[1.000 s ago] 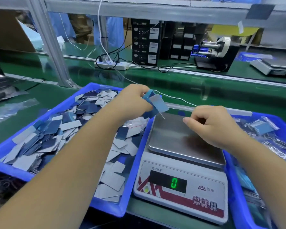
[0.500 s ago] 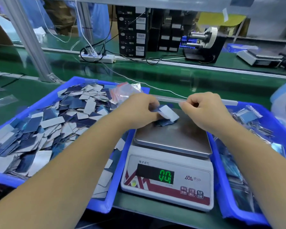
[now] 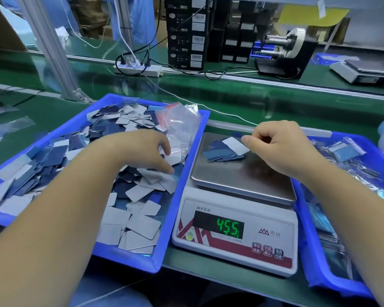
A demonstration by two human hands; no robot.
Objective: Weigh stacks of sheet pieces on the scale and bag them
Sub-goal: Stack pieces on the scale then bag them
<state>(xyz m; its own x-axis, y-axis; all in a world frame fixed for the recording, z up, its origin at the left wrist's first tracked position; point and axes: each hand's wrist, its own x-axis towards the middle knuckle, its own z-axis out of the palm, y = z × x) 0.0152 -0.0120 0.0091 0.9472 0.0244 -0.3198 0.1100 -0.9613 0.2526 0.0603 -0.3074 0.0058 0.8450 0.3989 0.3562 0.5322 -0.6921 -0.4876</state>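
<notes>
While the left hand (image 3: 146, 151) rests with loose fingers on loose sheet pieces (image 3: 129, 196) in the lower-left blue bin (image 3: 186, 173), the right hand (image 3: 282, 147) pinches the stack (image 3: 224, 150) on the scale (image 3: 237, 218) at centre; filled bags (image 3: 341, 151) occupy the right bin (image 3: 315, 262).

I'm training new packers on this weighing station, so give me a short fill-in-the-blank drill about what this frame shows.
1. The small stack of sheet pieces lies on the pan of the ____.
2. The display glows in ____ digits.
3. The left hand reaches into the ____ tray of loose pieces.
4. The right hand touches the stack's top ____ piece.

Missing words: scale; green; blue; white
</notes>
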